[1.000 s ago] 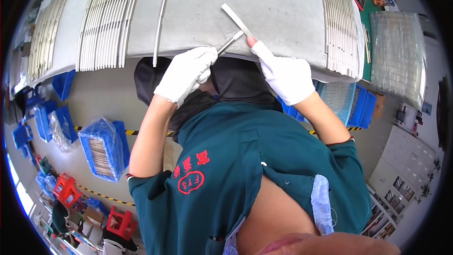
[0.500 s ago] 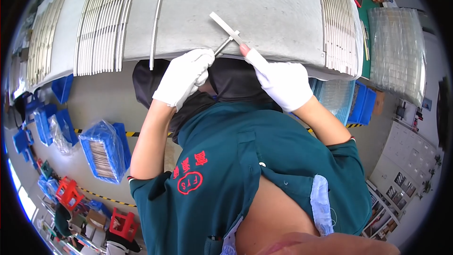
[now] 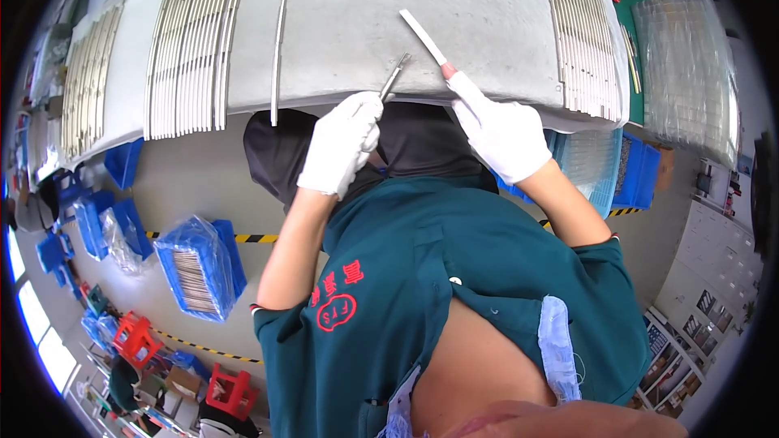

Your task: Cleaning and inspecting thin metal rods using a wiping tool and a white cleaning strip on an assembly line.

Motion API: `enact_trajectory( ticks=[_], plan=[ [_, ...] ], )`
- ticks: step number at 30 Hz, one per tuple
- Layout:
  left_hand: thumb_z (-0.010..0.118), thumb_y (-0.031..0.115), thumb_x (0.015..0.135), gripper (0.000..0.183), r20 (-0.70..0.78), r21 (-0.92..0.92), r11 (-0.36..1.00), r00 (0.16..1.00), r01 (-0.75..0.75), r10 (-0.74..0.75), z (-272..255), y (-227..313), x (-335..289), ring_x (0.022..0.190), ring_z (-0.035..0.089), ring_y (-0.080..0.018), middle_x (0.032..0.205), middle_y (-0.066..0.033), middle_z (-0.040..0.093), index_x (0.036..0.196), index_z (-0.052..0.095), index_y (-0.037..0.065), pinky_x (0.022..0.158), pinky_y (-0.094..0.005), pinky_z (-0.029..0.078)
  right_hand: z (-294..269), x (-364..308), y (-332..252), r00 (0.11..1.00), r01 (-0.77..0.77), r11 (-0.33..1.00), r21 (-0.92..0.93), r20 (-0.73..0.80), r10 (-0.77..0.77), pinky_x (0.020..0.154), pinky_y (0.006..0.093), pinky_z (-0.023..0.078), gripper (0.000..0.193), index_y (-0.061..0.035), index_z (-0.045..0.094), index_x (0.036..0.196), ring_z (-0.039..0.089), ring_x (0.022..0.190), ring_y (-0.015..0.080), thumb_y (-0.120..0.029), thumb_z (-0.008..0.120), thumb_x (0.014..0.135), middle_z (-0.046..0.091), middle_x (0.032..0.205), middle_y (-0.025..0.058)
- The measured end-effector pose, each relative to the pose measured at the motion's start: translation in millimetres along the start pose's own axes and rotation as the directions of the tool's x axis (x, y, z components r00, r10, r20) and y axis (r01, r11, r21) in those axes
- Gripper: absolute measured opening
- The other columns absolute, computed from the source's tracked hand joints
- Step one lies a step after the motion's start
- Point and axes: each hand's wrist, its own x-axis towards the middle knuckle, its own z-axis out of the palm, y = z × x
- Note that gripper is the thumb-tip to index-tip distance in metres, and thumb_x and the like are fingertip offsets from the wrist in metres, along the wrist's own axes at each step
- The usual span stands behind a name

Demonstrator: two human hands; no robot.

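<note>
A thin metal rod slants up and away from my left hand, which is gloved in white with its fingers closed round the rod's near part. A narrow white strip is gripped at its lower end by my right hand; that glove leaves a fingertip bare. Strip and rod are apart from each other. Both hands are at the near edge of a table with a pale grey cover. One long metal rod lies on it to the left of my hands.
Rows of metal rods lie at left, far left and right. Stacked clear plastic trays stand far right. A blue crate wrapped in plastic, blue bins and red stools are on the floor.
My right hand has drawn the white strip off the metal rod, to the right. The strip crossed the rod's tip before. My left hand still holds the rod, now tilted more steeply.
</note>
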Motion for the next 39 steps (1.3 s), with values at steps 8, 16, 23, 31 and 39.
enact_trajectory(
  ticks=[8, 16, 23, 31, 39],
  plan=[
    [0.051, 0.018, 0.093, 0.021, -0.046, -0.092, 0.995, 0.998, -0.041, 0.037, 17, -18, 1, 0.042, 0.032, -0.0026, 0.059, 0.0027, 0.045, 0.107, 0.057, 0.004, 0.036, -0.0191, 0.024, 24, -11, 5, 0.954, 0.269, 0.962, -0.044, -0.124, -0.273, 0.04, 0.0324, 0.042, 0.052, -0.013, 0.043, 0.136, 0.048, 0.037, 0.0211, -0.015, 0.055, 0.085, 0.051, 0.048, 0.0069],
    [0.051, 0.019, 0.094, 0.023, -0.091, -0.128, 0.988, 0.993, -0.081, 0.069, 21, -19, -3, 0.041, 0.03, -0.0015, 0.059, 0.0032, 0.045, 0.108, 0.057, 0.002, 0.036, -0.0189, 0.022, 5, -2, -17, 0.992, 0.106, 0.991, 0.075, 0.06, -0.111, 0.037, 0.0302, 0.039, 0.059, -0.0126, 0.036, 0.139, 0.047, 0.036, 0.0163, -0.014, 0.053, 0.083, 0.047, 0.045, -0.0001],
    [0.051, 0.017, 0.094, 0.021, -0.131, -0.199, 0.978, 0.991, -0.061, 0.035, 25, -20, -6, 0.041, 0.03, -0.0013, 0.059, 0.0037, 0.045, 0.106, 0.058, 0.002, 0.036, -0.0185, 0.021, 2, -3, -19, 0.989, 0.101, 0.994, 0.043, 0.102, -0.105, 0.038, 0.0285, 0.039, 0.058, -0.015, 0.039, 0.139, 0.046, 0.036, 0.0159, -0.012, 0.053, 0.083, 0.046, 0.045, -0.0002],
    [0.051, 0.016, 0.093, 0.023, -0.137, -0.204, 0.978, 0.99, -0.052, 0.024, 26, -20, -6, 0.042, 0.03, -0.0012, 0.06, 0.0031, 0.046, 0.11, 0.057, 0.001, 0.036, -0.0182, 0.021, -4, 0, -19, 0.986, 0.101, 0.993, 0.063, 0.128, -0.109, 0.037, 0.0297, 0.039, 0.058, -0.0125, 0.038, 0.139, 0.047, 0.035, 0.0178, -0.012, 0.054, 0.082, 0.046, 0.044, 0.0038],
    [0.051, 0.016, 0.093, 0.024, -0.128, -0.181, 0.98, 0.99, -0.082, 0.059, 25, -22, -4, 0.042, 0.031, -0.0015, 0.06, 0.0027, 0.046, 0.11, 0.058, 0.001, 0.037, -0.0183, 0.022, 3, 14, -11, 0.994, 0.104, 0.982, 0.155, -0.031, -0.101, 0.038, 0.0315, 0.041, 0.056, -0.0102, 0.04, 0.137, 0.051, 0.039, 0.0198, -0.012, 0.056, 0.083, 0.053, 0.051, 0.0068]
  ],
)
